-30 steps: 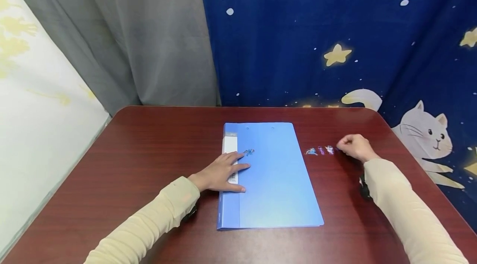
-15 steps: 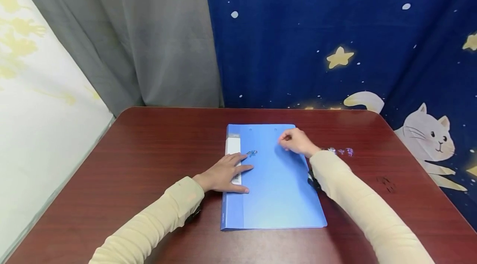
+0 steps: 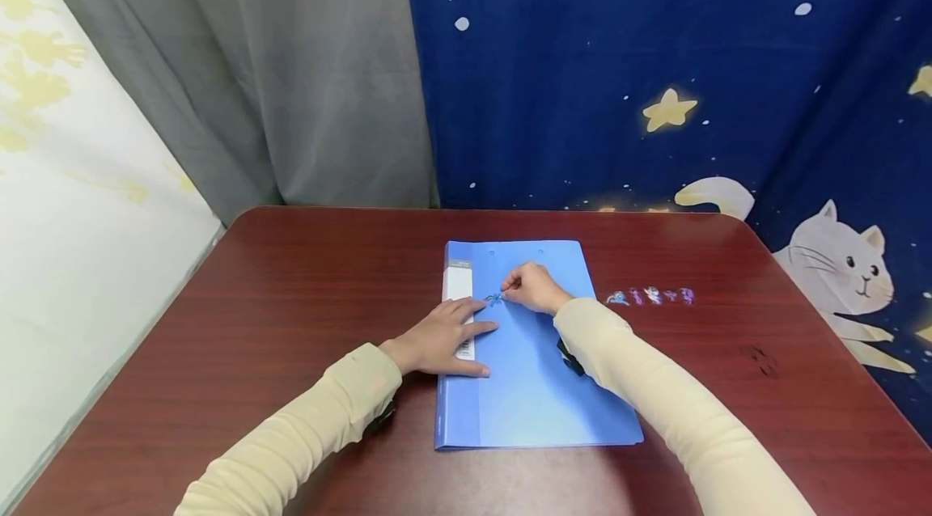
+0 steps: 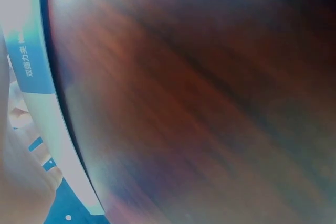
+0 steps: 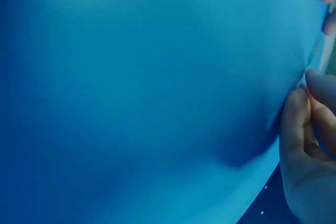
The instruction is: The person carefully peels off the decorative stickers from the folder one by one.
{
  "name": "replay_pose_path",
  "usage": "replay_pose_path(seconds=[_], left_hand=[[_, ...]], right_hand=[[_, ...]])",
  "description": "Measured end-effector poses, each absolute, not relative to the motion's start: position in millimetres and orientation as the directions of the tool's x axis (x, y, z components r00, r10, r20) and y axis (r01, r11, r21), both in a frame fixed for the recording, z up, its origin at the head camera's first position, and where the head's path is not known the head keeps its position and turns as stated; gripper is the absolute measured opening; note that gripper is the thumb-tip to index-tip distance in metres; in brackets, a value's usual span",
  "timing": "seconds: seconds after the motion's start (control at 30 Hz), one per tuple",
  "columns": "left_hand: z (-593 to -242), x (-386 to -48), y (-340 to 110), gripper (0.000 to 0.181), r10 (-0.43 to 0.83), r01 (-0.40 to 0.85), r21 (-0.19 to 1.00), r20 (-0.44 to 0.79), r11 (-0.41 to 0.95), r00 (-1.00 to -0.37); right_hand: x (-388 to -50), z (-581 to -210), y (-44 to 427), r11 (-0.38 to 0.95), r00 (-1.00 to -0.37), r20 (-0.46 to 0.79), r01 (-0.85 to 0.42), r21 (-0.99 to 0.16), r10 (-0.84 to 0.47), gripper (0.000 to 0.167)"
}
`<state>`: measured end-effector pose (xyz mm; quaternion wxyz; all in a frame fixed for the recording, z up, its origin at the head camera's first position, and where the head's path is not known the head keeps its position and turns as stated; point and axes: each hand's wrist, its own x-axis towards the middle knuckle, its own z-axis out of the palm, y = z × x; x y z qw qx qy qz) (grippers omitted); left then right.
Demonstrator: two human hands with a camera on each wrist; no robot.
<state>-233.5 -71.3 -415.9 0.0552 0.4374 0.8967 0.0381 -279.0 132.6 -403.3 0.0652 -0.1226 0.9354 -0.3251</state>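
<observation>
A blue file folder (image 3: 542,387) lies closed on the table, with a small blue cartoon-figure sticker (image 3: 494,300) on its cover near the white label strip (image 3: 457,283). My left hand (image 3: 440,338) rests on the folder's left side, fingers spread across the strip and cover. The left index fingertip is beside the sticker. My right hand (image 3: 534,288) is over the cover, its thumb and index finger pinching the sticker's right edge. In the right wrist view the right hand (image 5: 310,135) shows those fingertips together at the sticker, which is mostly hidden there.
Right of the folder, a row of several small blue, purple and white stickers (image 3: 652,295) lies on the dark red table (image 3: 328,273). A dark scribble-like mark (image 3: 760,360) is nearer the right edge. Grey and blue curtains (image 3: 553,79) hang behind.
My right hand has moved left from the right end of the sticker row, across the folder, to the blue sticker on the cover. The left hand stays in place on the folder.
</observation>
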Motion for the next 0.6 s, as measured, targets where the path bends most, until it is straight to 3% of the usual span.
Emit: replay_pose_path(seconds=[0.2, 0.6], left_hand=[[-413.5, -231.3, -70.3, 0.07, 0.801, 0.792, 0.122, -0.062, 0.598, -0.595], [-410.1, -219.8, -70.8, 0.055, 0.855, 0.847, 0.124, -0.023, 0.517, -0.518]], right_hand=[[-280.6, -405.4, 128.5, 0.792, -0.972, -0.015, -0.183, -0.583, -0.235, 0.006], [-281.7, -403.0, 123.0, 0.846, -0.958, -0.009, -0.248, -0.472, -0.286, 0.006]])
